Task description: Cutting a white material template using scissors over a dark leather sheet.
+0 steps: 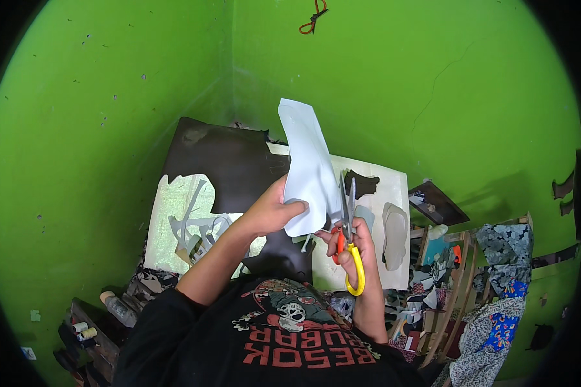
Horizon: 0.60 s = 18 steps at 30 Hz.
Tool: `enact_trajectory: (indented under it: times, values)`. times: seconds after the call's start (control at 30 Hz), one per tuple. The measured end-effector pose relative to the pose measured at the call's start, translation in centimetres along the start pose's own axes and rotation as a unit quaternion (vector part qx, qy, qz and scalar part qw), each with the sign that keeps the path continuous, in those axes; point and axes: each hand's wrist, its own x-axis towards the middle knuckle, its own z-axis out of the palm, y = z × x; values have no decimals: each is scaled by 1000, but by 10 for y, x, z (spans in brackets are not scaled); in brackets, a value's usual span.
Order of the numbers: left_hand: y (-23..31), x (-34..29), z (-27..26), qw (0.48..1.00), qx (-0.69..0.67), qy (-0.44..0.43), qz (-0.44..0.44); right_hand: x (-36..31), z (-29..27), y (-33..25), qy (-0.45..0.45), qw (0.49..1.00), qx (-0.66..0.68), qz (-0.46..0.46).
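My left hand (276,209) is closed on a white sheet (307,151), thumb on its face, and holds it up off the table. The sheet is long and curves at its lower end. In my right hand (363,245) is a pair of scissors (347,226) with one yellow and one red-orange handle loop. Their blades point up, slightly apart, beside the sheet's right edge; whether they touch it I cannot tell. Behind lies a large dark brown sheet (235,168) with cut-out edges. Pale offcut strips (203,226) lie left of my left forearm.
The pale work board (387,177) carries a grey sole-shaped piece (395,235) and a small dark scrap (363,185). At right, a wooden rack (461,284) holds fabric scraps beside patterned cloth (507,258). Thread spools (84,332) stand lower left. Green walls meet behind the board.
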Motion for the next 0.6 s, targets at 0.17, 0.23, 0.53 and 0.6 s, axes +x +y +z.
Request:
enact_trajectory:
  times: [0.17, 0.23, 0.53, 0.6]
  values:
    - [-1, -2, 1, 999, -29, 11, -39, 1, 2, -6, 19, 999, -21, 16]
    - [-4, -1, 1, 1000, 9, 19, 7, -2, 3, -16, 26, 999, -23, 14]
    - [0, 3, -8, 994, -92, 66, -2, -29, -18, -51, -6, 980, -57, 191]
    - [2, 4, -8, 992, -106, 64, -1, -30, -17, -53, -28, 973, -47, 226]
